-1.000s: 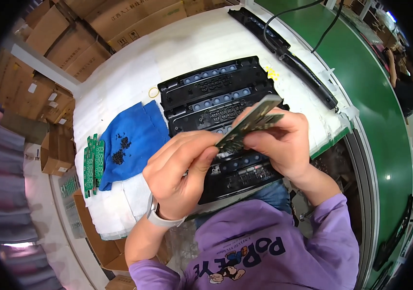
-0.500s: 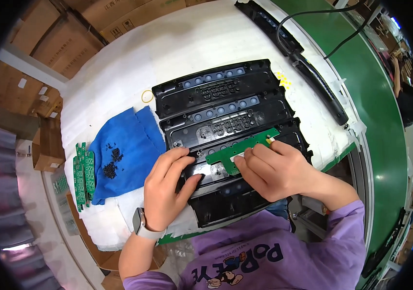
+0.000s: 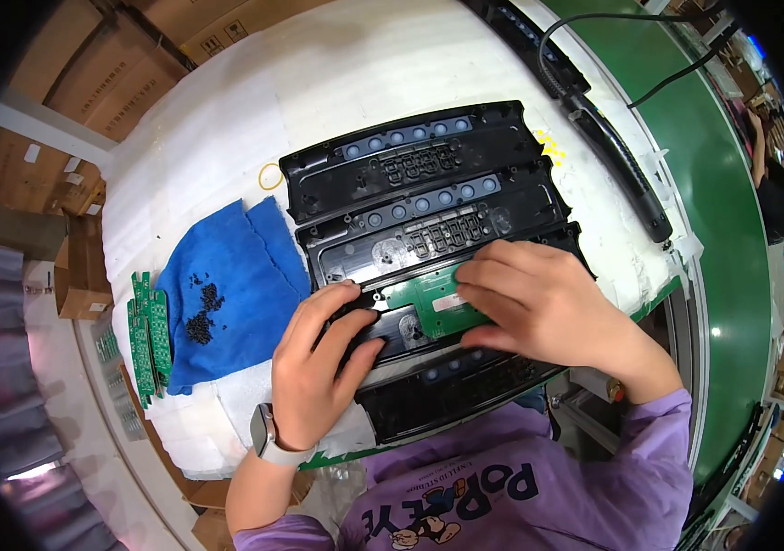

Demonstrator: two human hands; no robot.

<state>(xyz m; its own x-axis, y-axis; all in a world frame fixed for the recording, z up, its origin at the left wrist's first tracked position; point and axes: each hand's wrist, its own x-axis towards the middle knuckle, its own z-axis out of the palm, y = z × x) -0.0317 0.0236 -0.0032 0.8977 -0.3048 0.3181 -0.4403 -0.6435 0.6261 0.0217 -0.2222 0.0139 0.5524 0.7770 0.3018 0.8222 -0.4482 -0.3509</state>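
Note:
A green circuit board (image 3: 442, 308) lies flat in the recess of the third black plastic panel (image 3: 394, 342). My right hand (image 3: 534, 298) grips the board at its right part, thumb on the near edge and fingers on the far side, hiding that end. At the panel's left end rests my left hand (image 3: 319, 354), fingers apart and holding nothing. Beyond are two more black panels, the farthest (image 3: 337, 184) and the second (image 3: 346, 262), each with a row of round bluish buttons. Another black panel (image 3: 410, 409) lies nearest me.
Left of the panels, a blue cloth (image 3: 236, 321) carries small black screws (image 3: 201, 326). Several green circuit boards (image 3: 149, 340) are stacked beside it. A rubber band (image 3: 270, 176) lies beyond the cloth. At the right are a corded black electric screwdriver (image 3: 626, 174) and yellow dots (image 3: 553, 147).
The circuit board has gone from tilted above the third panel to flat in its recess. My right hand has shifted slightly up and right with it; my left hand stays by the panel's end.

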